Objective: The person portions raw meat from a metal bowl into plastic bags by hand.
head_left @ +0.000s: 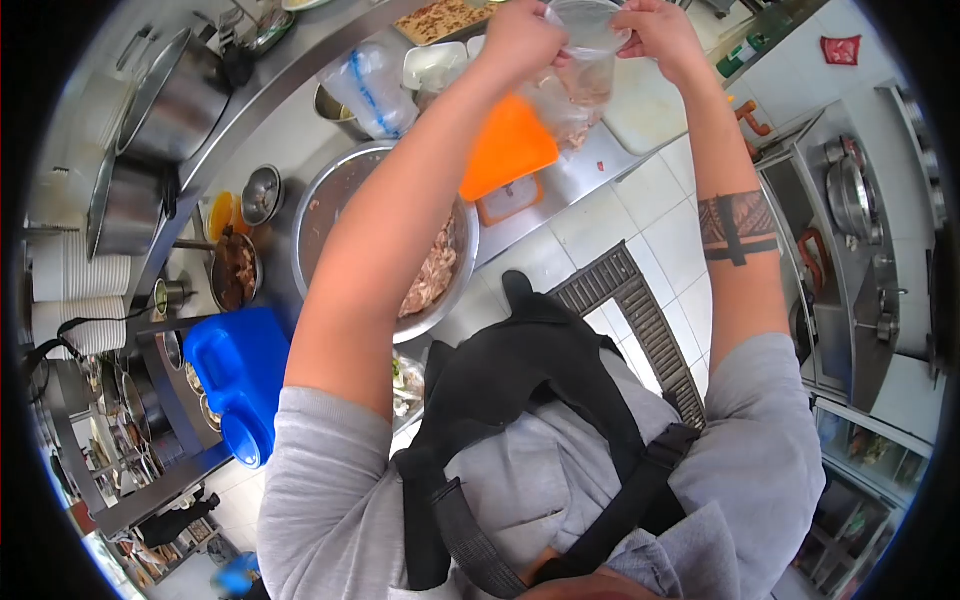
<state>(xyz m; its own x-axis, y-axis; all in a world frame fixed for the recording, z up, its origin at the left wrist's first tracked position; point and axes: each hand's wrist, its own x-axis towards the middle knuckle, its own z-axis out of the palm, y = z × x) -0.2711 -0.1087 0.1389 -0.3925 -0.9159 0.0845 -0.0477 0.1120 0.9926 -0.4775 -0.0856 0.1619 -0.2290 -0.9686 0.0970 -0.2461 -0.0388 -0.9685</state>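
At the top of the head view, my left hand (522, 38) and my right hand (660, 38) grip opposite sides of a clear plastic bag's (588, 75) rim, and the bag's mouth is spread between them. Something pinkish shows through the bag's lower part. Just below my left forearm lies an orange tray (510, 150), beside a small orange-rimmed container (510, 200). A big metal bowl (466, 270) of raw, pale pink meat (435, 272) is partly covered by my left forearm.
White cutting board (645, 105) right of the bag; rolled clear plastic bags (370, 90) to the left. A blue container (235, 365), a bowl of dark meat (237, 270) and large steel pots (175, 95) stand at the left. A floor drain grate (640, 320) runs behind the counter edge.
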